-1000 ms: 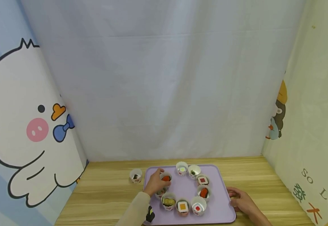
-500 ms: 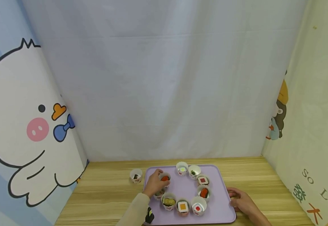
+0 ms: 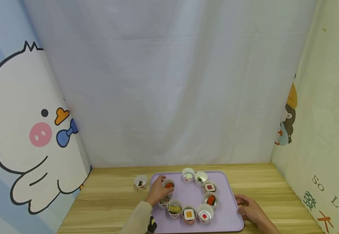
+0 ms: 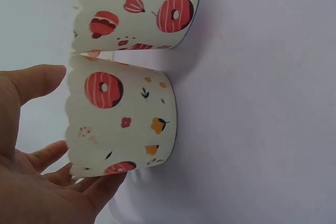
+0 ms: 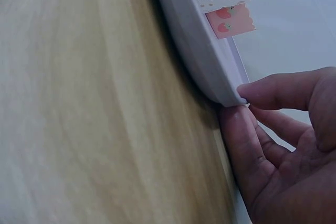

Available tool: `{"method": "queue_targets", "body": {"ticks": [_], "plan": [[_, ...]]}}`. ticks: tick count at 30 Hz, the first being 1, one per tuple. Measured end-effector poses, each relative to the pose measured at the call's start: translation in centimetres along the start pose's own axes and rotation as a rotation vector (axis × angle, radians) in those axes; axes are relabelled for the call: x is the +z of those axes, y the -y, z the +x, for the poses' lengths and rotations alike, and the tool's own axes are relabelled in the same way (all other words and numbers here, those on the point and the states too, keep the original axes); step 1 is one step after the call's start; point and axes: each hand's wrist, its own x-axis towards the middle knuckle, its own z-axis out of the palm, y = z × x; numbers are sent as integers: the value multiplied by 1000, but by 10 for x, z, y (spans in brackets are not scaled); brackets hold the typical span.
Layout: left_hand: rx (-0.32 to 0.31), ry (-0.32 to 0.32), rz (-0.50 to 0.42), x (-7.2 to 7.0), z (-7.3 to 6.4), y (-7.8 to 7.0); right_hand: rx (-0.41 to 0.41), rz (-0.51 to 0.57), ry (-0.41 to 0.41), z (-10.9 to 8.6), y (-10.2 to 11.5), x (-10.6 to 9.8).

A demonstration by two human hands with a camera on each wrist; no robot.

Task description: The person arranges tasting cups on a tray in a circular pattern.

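At the left side of the lilac tray (image 3: 187, 195), my left hand (image 3: 156, 191) holds a patterned paper baking cup (image 4: 123, 119) with a red-topped sushi piece (image 3: 169, 185) in it. In the left wrist view, the thumb is at the scalloped rim and the fingers curl round the cup's far side. A second paper cup (image 4: 142, 9) stands close against it. My right hand (image 3: 250, 209) pinches the tray's right edge between thumb and fingers. Several more cups with sushi pieces form a ring on the tray, among them a yellow-topped piece (image 3: 174, 209).
Outside the tray, one white cup (image 3: 141, 182) with a dark piece in it stands on the wooden table (image 3: 111, 201) at the left. A pale curtain (image 3: 169, 97) hangs behind the table, and printed cloths flank both sides.
My left hand has slid the cup with the red-topped sushi slightly left on the tray. My right hand has stayed on the tray edge.
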Motion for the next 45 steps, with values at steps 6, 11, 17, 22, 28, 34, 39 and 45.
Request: {"method": "queue_targets", "body": {"ticks": [6, 11, 17, 22, 28, 34, 39, 45], "plan": [[41, -12, -58, -9, -3, -4, -2, 11, -10, -1, 1, 1], [77, -32, -109, -19, -8, -12, -8, 12, -3, -1, 1, 0], [86, -72, -115, -30, -14, -20, -14, 19, 18, -2, 0, -1], [127, -122, -123, -42, -17, -22, -14, 23, 27, -3, 0, -1], [139, -171, -130, -57, -19, -19, -27, 8, 31, -2, -1, -2], [127, -194, -169, -73, -22, -16, -38, 19, 45, -2, -1, -2], [124, -225, -166, -86, -23, -13, -28, 34, 38, -3, -1, -2], [97, -267, -146, -95, -19, 1, -8, 26, 4, -1, -1, -1]]}}
